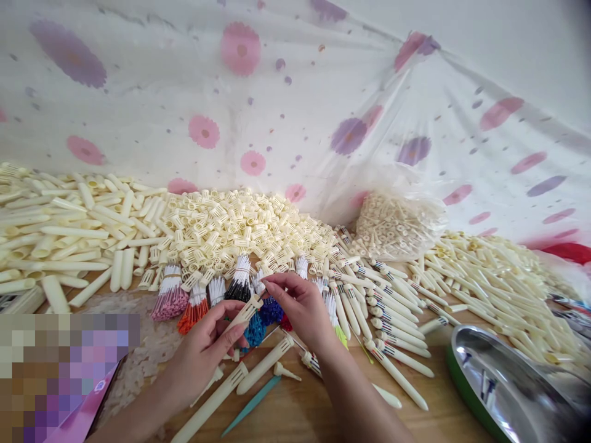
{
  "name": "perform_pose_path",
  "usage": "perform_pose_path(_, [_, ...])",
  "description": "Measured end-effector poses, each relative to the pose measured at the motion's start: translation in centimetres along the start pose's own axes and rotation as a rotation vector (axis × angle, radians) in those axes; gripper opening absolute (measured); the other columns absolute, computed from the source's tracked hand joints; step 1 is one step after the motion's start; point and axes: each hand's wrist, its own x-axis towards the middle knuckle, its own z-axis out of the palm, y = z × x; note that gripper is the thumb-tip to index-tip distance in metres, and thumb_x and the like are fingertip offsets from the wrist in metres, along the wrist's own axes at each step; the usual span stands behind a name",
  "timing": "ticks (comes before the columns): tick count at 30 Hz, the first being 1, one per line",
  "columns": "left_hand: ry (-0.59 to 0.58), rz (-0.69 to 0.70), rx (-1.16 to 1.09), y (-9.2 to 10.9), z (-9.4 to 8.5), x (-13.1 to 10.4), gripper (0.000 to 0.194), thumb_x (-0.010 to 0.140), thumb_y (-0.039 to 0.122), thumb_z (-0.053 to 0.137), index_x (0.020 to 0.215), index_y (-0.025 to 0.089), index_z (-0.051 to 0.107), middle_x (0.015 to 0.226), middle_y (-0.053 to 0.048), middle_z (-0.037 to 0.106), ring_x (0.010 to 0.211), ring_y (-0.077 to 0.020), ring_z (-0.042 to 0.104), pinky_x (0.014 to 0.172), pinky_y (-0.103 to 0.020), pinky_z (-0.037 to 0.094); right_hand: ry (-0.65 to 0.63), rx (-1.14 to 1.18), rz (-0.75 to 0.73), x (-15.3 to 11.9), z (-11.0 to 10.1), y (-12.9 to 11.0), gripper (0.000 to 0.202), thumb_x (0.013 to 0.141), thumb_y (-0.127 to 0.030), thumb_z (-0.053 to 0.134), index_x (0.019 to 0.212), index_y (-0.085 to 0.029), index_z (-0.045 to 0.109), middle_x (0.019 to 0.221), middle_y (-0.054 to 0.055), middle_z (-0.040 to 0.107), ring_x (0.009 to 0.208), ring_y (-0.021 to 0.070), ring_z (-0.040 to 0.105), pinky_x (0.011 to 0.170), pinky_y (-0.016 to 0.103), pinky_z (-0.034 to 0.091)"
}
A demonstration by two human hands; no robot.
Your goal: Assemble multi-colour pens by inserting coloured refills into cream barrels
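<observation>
My left hand (215,335) is closed around a cream slotted pen part (247,312), its open end tilted up to the right. Thumb and fingertips of my right hand (298,304) pinch together at that end, on something thin and dark that I cannot make out. Beneath and behind the hands lie bundles of pen refills with coloured ends, among them pink (170,298), orange (192,311), black (237,283) and light blue (255,332). In front of my hands are two cream pen barrels with slotted tops (212,400) (265,366), a small cream pointed piece (287,371) and a teal pointed strip (252,406).
Slotted cream parts (249,227) are heaped at the back, with loose barrels (69,227) on the left. Multicolour pens (392,326) lie in rows to the right, near a metal bowl (503,394). A clear bag of small parts (397,224) stands against the flowered plastic sheet (277,92).
</observation>
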Motion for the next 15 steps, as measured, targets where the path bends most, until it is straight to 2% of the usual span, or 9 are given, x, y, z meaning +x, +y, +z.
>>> perform_pose_path(4, [-0.006,0.007,0.009,-0.11,-0.1,-0.1,0.026,0.083,0.038,0.054,0.104,0.022,0.051,0.069,0.003,0.062,0.067,-0.0148,0.06,0.059,-0.024,0.048,-0.071,-0.042,-0.021,-0.13,-0.04,-0.01,0.017,0.081,-0.033,0.057,0.08,-0.019,0.067,0.072,0.003,0.065,0.068,0.0141,0.056,0.059,0.024,0.043])
perform_pose_path(9, [-0.024,0.007,-0.014,-0.35,-0.16,-0.15,0.025,0.083,0.037,0.054,0.104,0.022,0.051,0.07,0.003,0.063,0.067,-0.0142,0.06,0.058,-0.024,0.047,-0.137,0.068,0.009,0.04,-0.03,-0.19,0.02,0.082,-0.035,0.056,0.076,-0.017,0.063,0.07,0.001,0.061,0.065,0.012,0.052,0.058,0.023,0.04])
perform_pose_path(15, [-0.04,0.0,-0.067,-0.31,-0.19,-0.07,0.026,0.083,0.037,0.056,0.104,0.022,0.052,0.068,0.003,0.062,0.066,-0.014,0.059,0.056,-0.023,0.047,-0.144,0.072,-0.018,0.03,0.39,0.05,0.024,0.083,-0.038,0.053,0.08,-0.018,0.064,0.071,0.001,0.056,0.065,0.0117,0.049,0.058,0.022,0.039])
